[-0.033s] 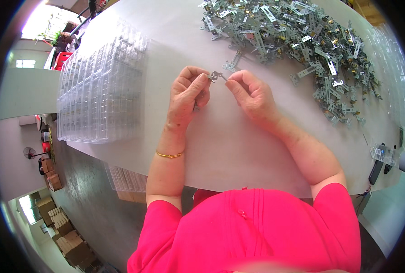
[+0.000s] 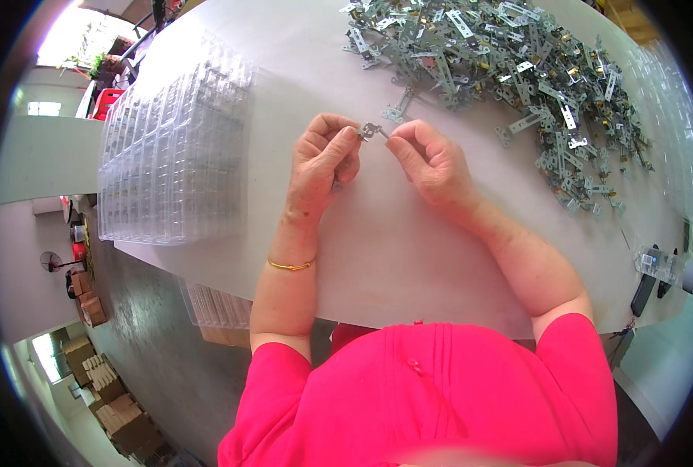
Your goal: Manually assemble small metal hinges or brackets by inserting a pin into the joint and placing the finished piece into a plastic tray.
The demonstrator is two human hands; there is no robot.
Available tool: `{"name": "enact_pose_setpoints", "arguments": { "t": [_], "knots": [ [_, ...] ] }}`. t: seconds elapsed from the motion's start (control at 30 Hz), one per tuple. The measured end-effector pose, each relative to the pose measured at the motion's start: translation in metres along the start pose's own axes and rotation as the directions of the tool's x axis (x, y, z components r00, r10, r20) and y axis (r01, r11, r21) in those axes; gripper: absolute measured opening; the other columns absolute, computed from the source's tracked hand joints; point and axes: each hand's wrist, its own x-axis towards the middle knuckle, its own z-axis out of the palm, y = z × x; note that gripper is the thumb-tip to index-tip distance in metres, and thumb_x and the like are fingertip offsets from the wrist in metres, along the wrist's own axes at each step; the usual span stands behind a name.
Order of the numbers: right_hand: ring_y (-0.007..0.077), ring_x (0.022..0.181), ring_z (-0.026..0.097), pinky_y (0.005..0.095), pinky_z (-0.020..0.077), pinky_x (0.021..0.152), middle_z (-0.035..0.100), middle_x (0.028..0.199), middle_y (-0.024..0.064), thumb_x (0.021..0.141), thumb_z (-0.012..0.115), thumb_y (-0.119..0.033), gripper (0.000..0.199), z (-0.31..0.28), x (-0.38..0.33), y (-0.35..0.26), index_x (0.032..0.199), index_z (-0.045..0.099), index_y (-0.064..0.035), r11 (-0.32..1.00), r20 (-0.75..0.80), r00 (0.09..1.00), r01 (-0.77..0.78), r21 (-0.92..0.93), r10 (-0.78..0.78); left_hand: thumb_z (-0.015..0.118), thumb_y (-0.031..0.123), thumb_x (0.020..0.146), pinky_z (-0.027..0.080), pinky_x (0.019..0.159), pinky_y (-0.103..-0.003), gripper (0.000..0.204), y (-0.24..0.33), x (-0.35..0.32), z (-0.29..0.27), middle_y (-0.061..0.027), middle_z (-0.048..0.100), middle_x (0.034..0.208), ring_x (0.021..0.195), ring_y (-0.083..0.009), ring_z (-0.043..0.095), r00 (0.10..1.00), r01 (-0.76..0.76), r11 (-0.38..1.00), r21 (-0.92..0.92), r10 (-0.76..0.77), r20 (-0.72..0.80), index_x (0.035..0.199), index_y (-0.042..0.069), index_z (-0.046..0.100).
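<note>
Head view: left hand (image 2: pixel 323 163) and right hand (image 2: pixel 432 159) meeting above middle of white, smooth bench (image 2: pixel 378 257). Small metal part (image 2: pixel 370 130), grey, flat, stamped, notched outline, pinched between both hands; fingers (image 2: pixel 346 140) of left clamped on one end, fingers of right clamped on other end. Thin gold bangle (image 2: pixel 288 265) on left wrist. Beyond right hand, sprawling heap of grey metal brackets (image 2: pixel 518 70), flat perforated strips, some brass-toned bits. Left of hands, stack of clear plastic blister trays (image 2: pixel 175 156), glossy, gridded pockets. Pink ribbed shirt (image 2: pixel 432 397) at lower edge.
</note>
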Motion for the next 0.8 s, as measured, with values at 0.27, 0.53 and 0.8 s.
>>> {"name": "enact_pose_setpoints", "arguments": {
  "t": [0.27, 0.53, 0.8],
  "knots": [
    [0.0032, 0.060, 0.041, 0.0247, 0.0352, 0.052, 0.051, 0.066, -0.0047, 0.100, 0.064, -0.017, 0.014, 0.001, 0.000, 0.001, 0.093, 0.062, -0.0046, 0.999, 0.003, 1.000, 0.003, -0.053, -0.003, 0.064, 0.010, 0.099, 0.034, 0.048, -0.019, 0.009, -0.001, -0.003, 0.000, 0.0013, 0.059, 0.077, 0.056, -0.0035, 0.044, 0.991, -0.134, 0.975, 0.178, 0.128, 0.047, 0.104, 0.004, 0.060],
    [0.0074, 0.067, 0.055, 0.0249, 0.0473, 0.059, 0.061, 0.083, 0.0014, 0.104, 0.052, -0.013, 0.012, -0.002, 0.001, -0.006, 0.108, 0.059, -0.0046, 0.963, 0.162, 0.977, -0.172, 0.207, 0.140, 0.065, 0.011, 0.099, 0.034, 0.050, -0.018, 0.010, -0.001, -0.006, 0.003, 0.0020, 0.060, 0.080, 0.059, -0.0026, 0.045, 0.993, -0.106, 0.952, 0.289, 0.086, 0.082, 0.104, 0.004, 0.060],
    [0.0102, 0.077, 0.060, 0.0259, 0.0508, 0.070, 0.063, 0.089, 0.0026, 0.104, 0.051, -0.017, 0.016, -0.008, 0.006, 0.000, 0.108, 0.061, -0.0049, 0.886, 0.253, 0.958, -0.231, 0.402, 0.135, 0.069, 0.013, 0.096, 0.038, 0.056, -0.019, 0.015, 0.008, -0.007, 0.006, 0.0025, 0.063, 0.083, 0.065, -0.0025, 0.048, 0.992, 0.000, 0.942, 0.336, -0.042, 0.118, 0.103, 0.004, 0.059]
  ]
}}
